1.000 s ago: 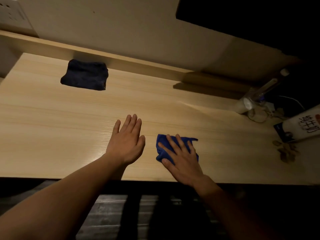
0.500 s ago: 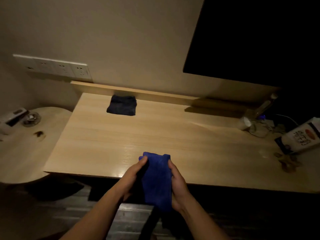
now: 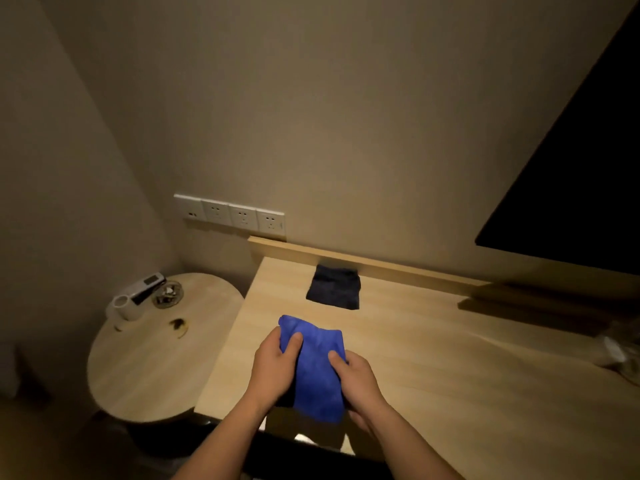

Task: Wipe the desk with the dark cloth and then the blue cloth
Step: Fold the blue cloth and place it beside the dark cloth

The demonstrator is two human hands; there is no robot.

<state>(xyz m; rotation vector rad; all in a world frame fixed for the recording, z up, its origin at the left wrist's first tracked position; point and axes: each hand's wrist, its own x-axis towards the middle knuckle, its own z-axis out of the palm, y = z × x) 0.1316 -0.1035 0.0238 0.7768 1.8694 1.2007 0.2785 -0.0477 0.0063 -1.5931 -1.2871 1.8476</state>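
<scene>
The blue cloth (image 3: 317,368) is lifted over the near left part of the light wooden desk (image 3: 433,368), folded and hanging down. My left hand (image 3: 275,367) grips its left edge and my right hand (image 3: 356,379) grips its right edge. The dark cloth (image 3: 334,287) lies folded flat at the back of the desk, against the raised wooden back rail, beyond both hands.
A round side table (image 3: 152,358) stands left of the desk with a white cup (image 3: 123,308), a remote and a glass ashtray (image 3: 168,294). Wall sockets (image 3: 230,214) sit above the desk's back left corner. A black screen (image 3: 581,174) hangs at the right. Clear items lie at the desk's right edge.
The blue cloth went from lying flat under my right hand to being held up by both hands. The view has pulled back and swung left, and the cloth has moved further over the desk.
</scene>
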